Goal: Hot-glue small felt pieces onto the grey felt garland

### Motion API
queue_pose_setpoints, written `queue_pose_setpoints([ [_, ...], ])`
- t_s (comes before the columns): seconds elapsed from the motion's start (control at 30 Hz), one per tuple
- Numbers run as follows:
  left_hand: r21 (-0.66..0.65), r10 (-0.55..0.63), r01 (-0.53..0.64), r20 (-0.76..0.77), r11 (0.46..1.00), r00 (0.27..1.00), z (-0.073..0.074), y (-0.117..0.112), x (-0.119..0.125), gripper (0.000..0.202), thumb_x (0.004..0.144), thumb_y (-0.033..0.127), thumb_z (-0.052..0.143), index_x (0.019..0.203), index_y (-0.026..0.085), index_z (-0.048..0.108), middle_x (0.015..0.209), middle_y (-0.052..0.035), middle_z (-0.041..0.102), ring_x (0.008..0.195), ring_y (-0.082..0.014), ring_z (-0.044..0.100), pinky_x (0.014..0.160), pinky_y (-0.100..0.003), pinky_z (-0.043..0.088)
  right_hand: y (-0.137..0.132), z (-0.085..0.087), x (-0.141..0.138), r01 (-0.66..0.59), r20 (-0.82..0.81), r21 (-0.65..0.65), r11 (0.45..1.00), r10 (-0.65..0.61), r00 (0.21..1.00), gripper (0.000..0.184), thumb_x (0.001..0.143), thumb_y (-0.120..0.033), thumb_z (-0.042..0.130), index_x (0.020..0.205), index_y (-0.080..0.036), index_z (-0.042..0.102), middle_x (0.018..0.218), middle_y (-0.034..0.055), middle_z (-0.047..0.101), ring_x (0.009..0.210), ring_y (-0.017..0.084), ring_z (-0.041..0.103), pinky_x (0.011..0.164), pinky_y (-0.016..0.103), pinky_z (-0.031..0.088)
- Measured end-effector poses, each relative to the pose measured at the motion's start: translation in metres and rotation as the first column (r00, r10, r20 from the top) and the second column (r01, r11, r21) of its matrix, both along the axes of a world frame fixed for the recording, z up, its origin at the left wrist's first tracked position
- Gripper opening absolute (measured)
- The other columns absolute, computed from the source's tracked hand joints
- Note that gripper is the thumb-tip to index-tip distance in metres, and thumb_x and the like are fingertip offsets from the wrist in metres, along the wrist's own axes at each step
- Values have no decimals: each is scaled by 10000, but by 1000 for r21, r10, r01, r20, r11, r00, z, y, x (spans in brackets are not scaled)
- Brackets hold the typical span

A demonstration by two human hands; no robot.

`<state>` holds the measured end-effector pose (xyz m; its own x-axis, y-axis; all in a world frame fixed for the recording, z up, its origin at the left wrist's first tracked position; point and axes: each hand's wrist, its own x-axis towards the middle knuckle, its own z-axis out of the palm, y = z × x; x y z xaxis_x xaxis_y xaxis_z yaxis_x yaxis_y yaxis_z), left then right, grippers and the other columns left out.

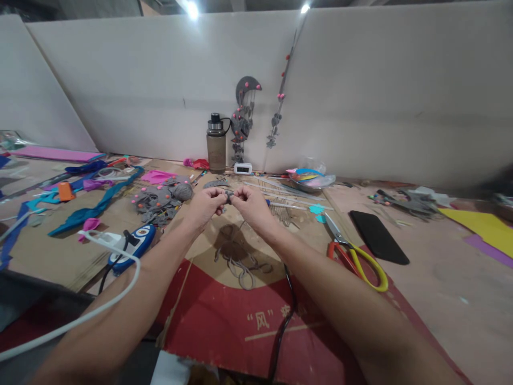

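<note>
Both my hands are raised over the middle of the table and meet at a small grey felt piece. My left hand pinches it from the left with closed fingers. My right hand pinches it from the right. Below them, grey cord loops and felt scraps lie on the cardboard sheet. A ball of grey yarn and grey felt shapes with pink beads lie to the left of my hands.
Red-and-yellow-handled scissors and a black phone lie to the right. A blue-and-white glue gun with a white cable lies left. A water bottle, a small clock and hanging felt mobiles stand at the wall. Blue fabric strips lie far left.
</note>
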<state>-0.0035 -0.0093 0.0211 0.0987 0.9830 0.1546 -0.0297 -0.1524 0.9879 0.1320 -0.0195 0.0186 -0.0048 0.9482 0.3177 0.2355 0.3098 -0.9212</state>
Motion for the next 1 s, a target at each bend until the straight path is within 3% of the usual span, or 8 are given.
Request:
queue_pose_setpoints([
  [0.2, -147, -140, 162, 154, 976, 978, 6, -2, -4, 172, 629, 267, 710, 646, 124, 615, 528, -12, 536, 457, -81, 483, 416, -184, 381, 7, -5, 4, -44, -116, -99, 994, 32, 993, 137, 667, -316, 538, 631, -194, 489, 547, -64, 407, 488, 77, 318, 470, 217, 264],
  [0.33, -203, -138, 178, 197, 963, 971, 12, -1, -8, 205, 612, 278, 716, 701, 108, 645, 609, -43, 583, 523, -116, 561, 449, -215, 445, 9, -6, 7, -74, -143, -124, 990, 56, 988, 130, 657, -305, 539, 614, -198, 479, 538, -63, 400, 474, 75, 311, 458, 214, 260],
  [0.7, -129, -172, 162, -72, 978, 982, 7, 1, -10, 267, 631, 359, 729, 707, 123, 632, 593, -12, 599, 514, -87, 557, 475, -186, 441, 7, -5, 8, -62, 29, -101, 993, 65, 997, 143, 683, -316, 527, 632, -193, 476, 521, -71, 394, 481, 77, 335, 477, 218, 267],
  [0.93, 9, -53, 57, -237, 998, 970, 0, 2, -6, 134, 674, 242, 636, 619, 145, 562, 478, 26, 535, 404, -53, 449, 402, -161, 329, 4, -7, 5, -68, 85, -42, 997, 71, 994, 129, 674, -289, 531, 619, -186, 474, 544, -66, 411, 506, 76, 336, 504, 225, 271],
  [1.0, -12, -88, 88, -222, 996, 971, 1, 2, -6, 152, 697, 260, 633, 631, 143, 562, 463, 27, 526, 377, -49, 419, 381, -163, 303, 7, -9, 7, -57, 72, -77, 995, 62, 995, 136, 672, -300, 530, 617, -190, 471, 535, -65, 414, 496, 78, 339, 493, 225, 271],
])
